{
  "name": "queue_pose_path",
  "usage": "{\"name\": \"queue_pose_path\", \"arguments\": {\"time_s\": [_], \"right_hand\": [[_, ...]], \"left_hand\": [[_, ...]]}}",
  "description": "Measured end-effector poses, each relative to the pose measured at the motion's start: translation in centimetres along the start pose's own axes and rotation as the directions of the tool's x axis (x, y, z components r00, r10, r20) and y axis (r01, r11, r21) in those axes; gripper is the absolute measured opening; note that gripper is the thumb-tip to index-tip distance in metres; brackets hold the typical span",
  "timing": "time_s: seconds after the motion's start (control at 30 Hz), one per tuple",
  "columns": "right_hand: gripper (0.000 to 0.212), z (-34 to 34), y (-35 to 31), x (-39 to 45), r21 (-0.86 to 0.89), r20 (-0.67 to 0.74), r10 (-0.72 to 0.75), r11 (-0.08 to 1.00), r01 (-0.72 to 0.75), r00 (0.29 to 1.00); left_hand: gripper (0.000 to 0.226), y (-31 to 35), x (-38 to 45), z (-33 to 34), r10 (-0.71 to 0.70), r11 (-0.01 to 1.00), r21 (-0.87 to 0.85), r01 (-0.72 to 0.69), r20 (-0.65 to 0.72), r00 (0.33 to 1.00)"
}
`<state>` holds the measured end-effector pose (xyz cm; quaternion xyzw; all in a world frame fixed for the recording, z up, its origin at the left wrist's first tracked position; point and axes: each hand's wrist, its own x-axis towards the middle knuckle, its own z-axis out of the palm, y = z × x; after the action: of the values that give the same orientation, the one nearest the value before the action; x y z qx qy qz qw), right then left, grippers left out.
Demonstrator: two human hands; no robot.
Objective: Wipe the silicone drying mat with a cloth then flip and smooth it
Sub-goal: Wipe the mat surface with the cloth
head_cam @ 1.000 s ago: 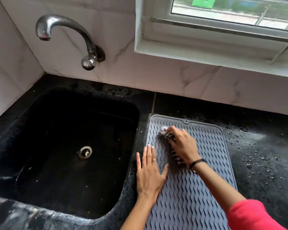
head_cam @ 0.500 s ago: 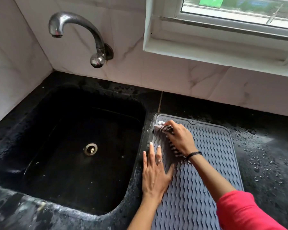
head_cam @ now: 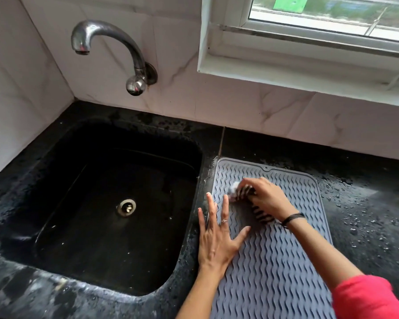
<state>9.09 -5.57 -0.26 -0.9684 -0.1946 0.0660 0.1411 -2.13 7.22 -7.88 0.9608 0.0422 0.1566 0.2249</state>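
Mat: grey wavy-ribbed silicone drying mat (head_cam: 276, 261) lies flat on the black counter (head_cam: 366, 226), right of the black sink (head_cam: 115, 203).
Right hand (head_cam: 266, 198): fingers closed around a bunched black-and-white striped cloth (head_cam: 244, 192), pressed on the mat's far left part.
Left hand (head_cam: 217, 240): flat, fingers spread wide, on the mat's left edge, just near of the cloth.
Writing: none readable.

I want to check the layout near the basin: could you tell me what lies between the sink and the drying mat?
In the head view, only a narrow wet strip of black countertop separates the sink from the drying mat; the left hand straddles it.
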Motion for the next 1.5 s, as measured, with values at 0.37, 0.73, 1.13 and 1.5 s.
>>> {"name": "queue_pose_path", "arguments": {"time_s": [0.37, 0.73, 1.13, 1.5], "right_hand": [[0.043, 0.8, 2.1, -7.2, 0.048, 0.086, 0.025, 0.998, -0.029, 0.996], [0.037, 2.1, 2.5, -8.4, 0.076, -0.178, 0.159, 0.986, -0.148, 0.971], [0.026, 2.2, 3.7, -7.3, 0.135, -0.307, 0.367, 0.93, -0.341, 0.878], [0.029, 0.0, 8.5, -10.7, 0.094, -0.27, 0.523, 0.85, -0.518, 0.809]], "left_hand": [[0.084, -0.3, 0.0, 0.3, 0.008, 1.0, 0.002, -0.009, 0.084, 0.996], [0.073, 3.2, -0.7, 1.4, 0.095, 0.991, 0.08, -0.106, 0.132, 0.987], [0.076, 5.5, -2.5, 2.9, 0.171, 0.974, 0.085, -0.208, 0.318, 0.932], [0.075, 5.5, -2.5, 3.1, 0.171, 0.978, 0.056, -0.199, 0.324, 0.931]]}}
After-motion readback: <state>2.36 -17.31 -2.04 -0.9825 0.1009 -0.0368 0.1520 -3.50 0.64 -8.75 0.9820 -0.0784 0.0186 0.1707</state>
